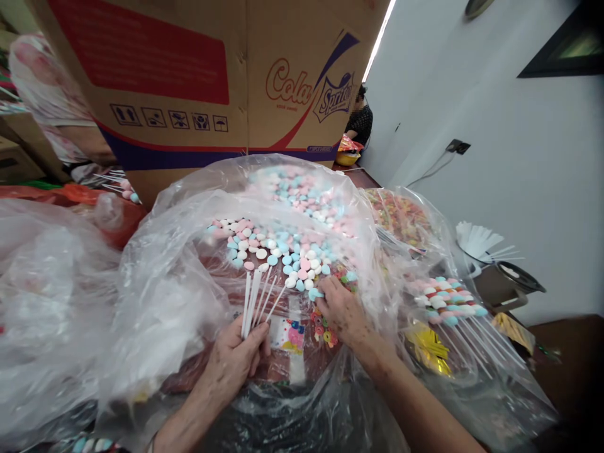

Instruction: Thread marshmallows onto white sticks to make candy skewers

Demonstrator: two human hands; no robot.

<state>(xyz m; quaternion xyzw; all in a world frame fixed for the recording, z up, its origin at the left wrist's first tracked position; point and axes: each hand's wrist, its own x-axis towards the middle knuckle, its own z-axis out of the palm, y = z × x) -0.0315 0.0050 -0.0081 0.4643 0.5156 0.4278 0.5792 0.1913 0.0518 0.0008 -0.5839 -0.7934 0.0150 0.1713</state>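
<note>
A: ok so where are the white sticks [255, 292] and what are your hands up to?

B: Sticks are just left of centre in the frame. Your left hand [240, 352] has a fanned bunch of them gripped near the bottom, tips pointing up. Your right hand [344, 311] is a bit right of centre, fingertips at a blue candy [314, 294]. Can't tell if you're pinching it or only touching it tbh.

A: and around your hands?

B: Right above them you've got a loose spread of pink, white and blue candies [287, 259], lying partly under a clear plastic bag [184, 214]. Some colourful ring-shaped sweets [325, 330] sit just beside your right hand, lower side.

A: further out?

B: Your middle right has candy skewers [448, 299] in clear wrap, with gold ties [430, 349] below them. Past those there's a grey container [503, 283] near the right edge. Big cardboard box [189, 69] fills your upper left and top middle, and a person [361, 126] shows beside its right edge.
</note>
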